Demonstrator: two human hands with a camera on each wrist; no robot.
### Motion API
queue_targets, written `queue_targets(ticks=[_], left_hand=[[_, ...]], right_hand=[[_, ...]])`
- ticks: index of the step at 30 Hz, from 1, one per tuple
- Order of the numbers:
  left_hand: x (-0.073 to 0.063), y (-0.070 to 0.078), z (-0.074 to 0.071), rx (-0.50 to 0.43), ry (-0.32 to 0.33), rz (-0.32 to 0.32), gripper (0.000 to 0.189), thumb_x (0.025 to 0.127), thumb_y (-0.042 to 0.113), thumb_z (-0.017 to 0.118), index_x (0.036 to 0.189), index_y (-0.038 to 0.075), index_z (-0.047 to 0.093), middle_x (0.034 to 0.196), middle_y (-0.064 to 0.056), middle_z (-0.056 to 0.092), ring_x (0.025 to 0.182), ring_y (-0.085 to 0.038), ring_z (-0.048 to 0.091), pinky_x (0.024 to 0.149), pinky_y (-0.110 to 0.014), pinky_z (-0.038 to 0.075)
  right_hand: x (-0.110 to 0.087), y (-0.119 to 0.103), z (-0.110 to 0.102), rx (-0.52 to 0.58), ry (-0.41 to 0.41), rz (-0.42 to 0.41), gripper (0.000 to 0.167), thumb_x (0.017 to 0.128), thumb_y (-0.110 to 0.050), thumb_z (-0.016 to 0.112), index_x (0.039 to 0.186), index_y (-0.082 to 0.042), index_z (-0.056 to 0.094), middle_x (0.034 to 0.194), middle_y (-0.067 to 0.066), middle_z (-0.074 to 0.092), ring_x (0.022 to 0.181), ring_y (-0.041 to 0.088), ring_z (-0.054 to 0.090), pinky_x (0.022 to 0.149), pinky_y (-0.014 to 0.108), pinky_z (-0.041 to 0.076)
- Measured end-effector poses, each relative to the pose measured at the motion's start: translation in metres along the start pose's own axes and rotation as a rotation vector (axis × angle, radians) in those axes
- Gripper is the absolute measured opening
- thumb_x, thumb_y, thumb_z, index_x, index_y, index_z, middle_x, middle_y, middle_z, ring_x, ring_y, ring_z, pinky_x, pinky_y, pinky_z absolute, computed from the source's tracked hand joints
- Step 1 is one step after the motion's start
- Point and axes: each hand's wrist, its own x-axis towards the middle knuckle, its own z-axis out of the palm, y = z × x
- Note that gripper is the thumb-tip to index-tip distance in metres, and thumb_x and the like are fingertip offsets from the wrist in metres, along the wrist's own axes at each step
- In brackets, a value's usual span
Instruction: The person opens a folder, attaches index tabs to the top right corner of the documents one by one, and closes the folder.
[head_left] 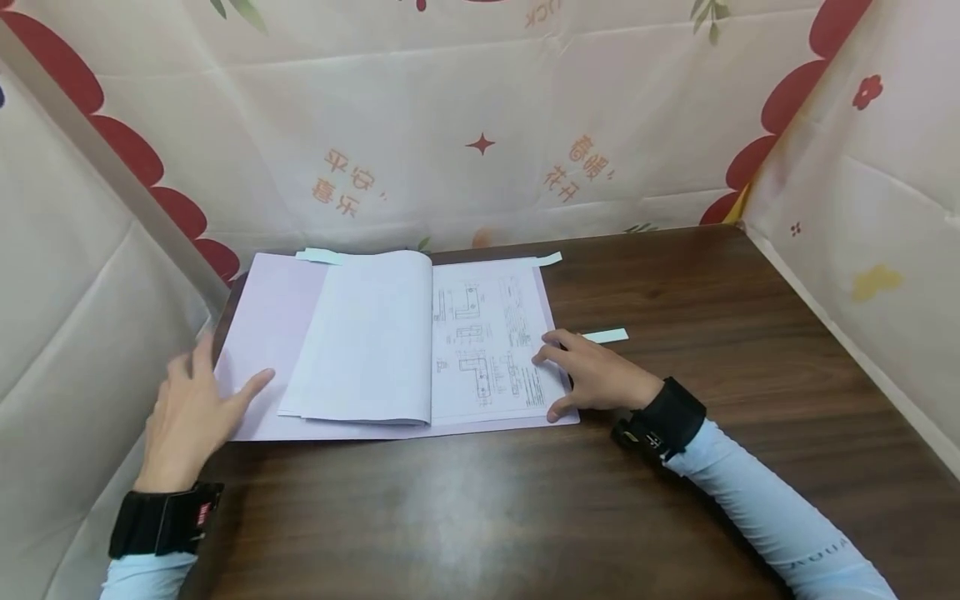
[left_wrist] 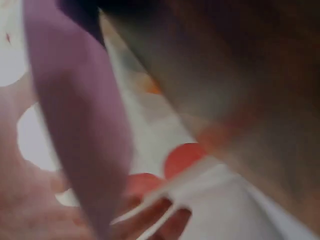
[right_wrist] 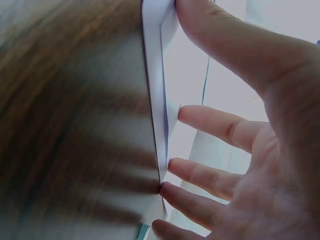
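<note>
An open booklet with a pale purple cover (head_left: 277,292) lies on the table. Its left stack of pages shows a blank white page (head_left: 367,342), slightly curved near the spine. Technical line drawings fill the right page (head_left: 480,342). My left hand (head_left: 187,417) is at the cover's left edge, thumb spread over the cover and fingers extended outside it; the left wrist view is blurred. With spread fingers, my right hand (head_left: 596,375) touches the booklet's right edge. In the right wrist view its fingertips (right_wrist: 187,113) meet the edge of the pages.
Pale green strips stick out at the booklet's top left (head_left: 320,256), top right (head_left: 550,259) and right side (head_left: 606,336). Brown wooden table (head_left: 465,517) surrounds the booklet. White printed cloth walls (head_left: 480,100) stand behind and on both sides, the left one close to my left hand.
</note>
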Motion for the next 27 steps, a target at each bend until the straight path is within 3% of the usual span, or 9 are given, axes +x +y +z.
queue_targets(ticks=[2,4,7,10,14,20,24,27], left_hand=[[0.000,-0.012,-0.001,-0.062,-0.060,-0.084,0.112,0.092,0.071,0.057,0.165,0.001,0.007,0.150,-0.046,0.035,0.124,-0.068,0.043,0.089,-0.081,0.041],[-0.001,-0.015,-0.002,-0.111,-0.067,-0.126,0.110,0.094,0.071,0.055,0.164,-0.001,0.009,0.145,-0.046,0.042,0.124,-0.066,0.046,0.091,-0.080,0.041],[-0.002,-0.008,-0.008,-0.152,0.009,-0.129,0.100,0.096,0.063,0.058,0.161,-0.002,0.021,0.137,-0.044,0.052,0.121,-0.064,0.051,0.092,-0.076,0.045],[-0.004,0.007,-0.022,-0.190,0.113,-0.076,0.088,0.097,0.053,0.063,0.159,-0.001,0.031,0.136,-0.041,0.055,0.120,-0.061,0.054,0.092,-0.074,0.047],[-0.010,0.040,-0.045,-0.264,0.222,0.048,0.081,0.095,0.042,0.071,0.158,0.003,0.037,0.143,-0.035,0.055,0.125,-0.056,0.055,0.095,-0.073,0.045],[-0.024,0.106,-0.064,-0.411,0.341,0.346,0.090,0.083,0.025,0.087,0.159,0.013,0.039,0.146,-0.024,0.058,0.125,-0.045,0.061,0.096,-0.070,0.049],[-0.030,0.142,-0.068,-0.481,0.309,0.494,0.095,0.081,0.020,0.089,0.160,0.013,0.037,0.143,-0.022,0.062,0.112,-0.041,0.071,0.083,-0.049,0.061],[-0.030,0.162,-0.063,-0.524,0.252,0.558,0.095,0.081,0.021,0.089,0.159,0.010,0.037,0.142,-0.021,0.062,0.109,-0.037,0.073,0.072,-0.036,0.063]], right_hand=[[0.000,-0.001,0.000,-0.007,0.011,-0.002,0.084,0.064,-0.052,0.095,0.132,-0.014,0.065,0.153,0.021,0.048,0.124,0.036,0.053,0.102,0.053,0.050],[0.000,-0.001,0.000,-0.015,0.024,-0.010,0.083,0.064,-0.052,0.095,0.131,-0.014,0.066,0.152,0.021,0.049,0.123,0.036,0.053,0.102,0.053,0.049],[0.001,-0.001,0.000,-0.014,0.029,-0.013,0.082,0.064,-0.052,0.096,0.131,-0.014,0.067,0.151,0.020,0.050,0.121,0.035,0.053,0.100,0.053,0.048],[0.002,0.000,0.001,-0.012,0.027,-0.011,0.081,0.064,-0.052,0.095,0.130,-0.014,0.066,0.151,0.021,0.050,0.123,0.036,0.053,0.104,0.057,0.046],[0.002,0.000,0.000,-0.013,0.021,-0.002,0.082,0.064,-0.052,0.096,0.131,-0.015,0.066,0.152,0.020,0.049,0.126,0.037,0.052,0.107,0.060,0.044],[0.003,-0.001,-0.003,-0.008,0.012,0.006,0.082,0.064,-0.050,0.096,0.131,-0.014,0.066,0.153,0.020,0.048,0.130,0.039,0.050,0.118,0.066,0.033],[0.004,-0.001,-0.002,-0.010,0.010,0.000,0.082,0.064,-0.051,0.096,0.131,-0.014,0.066,0.153,0.021,0.048,0.133,0.039,0.050,0.121,0.066,0.027],[0.005,0.000,-0.002,-0.015,0.012,-0.012,0.082,0.065,-0.051,0.095,0.131,-0.013,0.066,0.153,0.021,0.048,0.134,0.040,0.051,0.122,0.067,0.025]])
